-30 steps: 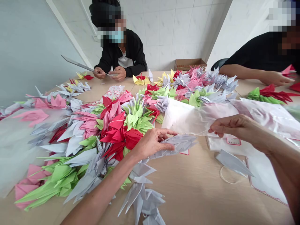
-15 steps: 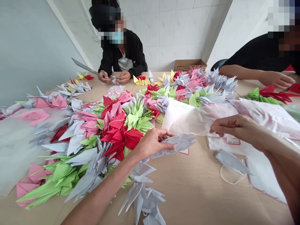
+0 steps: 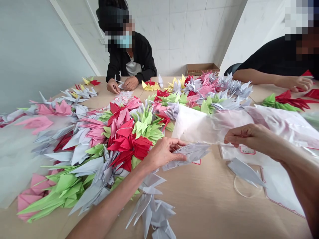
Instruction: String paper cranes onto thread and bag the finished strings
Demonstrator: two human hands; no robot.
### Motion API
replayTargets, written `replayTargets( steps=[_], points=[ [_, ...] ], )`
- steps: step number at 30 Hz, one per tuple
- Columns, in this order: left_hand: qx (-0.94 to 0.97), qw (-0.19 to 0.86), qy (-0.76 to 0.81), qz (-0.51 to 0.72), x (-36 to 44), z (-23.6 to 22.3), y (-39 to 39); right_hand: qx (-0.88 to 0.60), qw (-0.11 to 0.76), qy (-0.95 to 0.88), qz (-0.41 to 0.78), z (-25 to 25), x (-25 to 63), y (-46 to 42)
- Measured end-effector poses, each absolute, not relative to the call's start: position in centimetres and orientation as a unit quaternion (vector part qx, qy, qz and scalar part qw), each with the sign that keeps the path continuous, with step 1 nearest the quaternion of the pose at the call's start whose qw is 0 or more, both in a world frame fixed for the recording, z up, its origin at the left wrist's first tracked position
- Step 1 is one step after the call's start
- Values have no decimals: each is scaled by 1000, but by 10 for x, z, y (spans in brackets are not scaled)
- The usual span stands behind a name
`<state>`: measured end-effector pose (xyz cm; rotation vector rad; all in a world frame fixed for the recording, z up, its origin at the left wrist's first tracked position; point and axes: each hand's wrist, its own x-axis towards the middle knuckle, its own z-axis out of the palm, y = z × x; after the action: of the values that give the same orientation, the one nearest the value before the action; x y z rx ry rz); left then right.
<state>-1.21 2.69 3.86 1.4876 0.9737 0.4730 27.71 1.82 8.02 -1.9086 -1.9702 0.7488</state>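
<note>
My left hand (image 3: 168,152) is closed on a stack of folded pale grey paper cranes (image 3: 190,155), holding them above the table just right of the big pile. To the right, my right hand (image 3: 243,134) has its thumb and fingertips pressed together. What they pinch, if anything, is too small to make out. Below that hand is a single grey paper crane (image 3: 245,171), with a white string loop (image 3: 246,192) beside it. More grey cranes (image 3: 156,209) lie strung together below my left hand.
A large pile of red, green, pink and grey cranes (image 3: 124,132) covers the left and middle. Clear plastic bags (image 3: 206,127) lie beyond my hands. Across the table sits a masked person (image 3: 132,63); another person's arm (image 3: 269,78) rests at right. A cardboard box (image 3: 203,68) stands behind.
My left hand and its cranes have shifted slightly right. The single grey crane has moved a little left. Across the table, the masked person's long grey piece is no longer raised.
</note>
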Motion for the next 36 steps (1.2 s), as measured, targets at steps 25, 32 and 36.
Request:
replayTargets(
  steps=[25, 32, 36],
  points=[
    [656, 570, 454, 195, -7, 43, 21, -644, 157, -713, 230, 79, 262, 14],
    [661, 575, 436, 207, -4, 44, 15, -563, 104, -729, 375, 65, 212, 8],
    [630, 604, 440, 211, -2, 42, 14, -566, 127, -705, 408, 57, 209, 9]
  ],
)
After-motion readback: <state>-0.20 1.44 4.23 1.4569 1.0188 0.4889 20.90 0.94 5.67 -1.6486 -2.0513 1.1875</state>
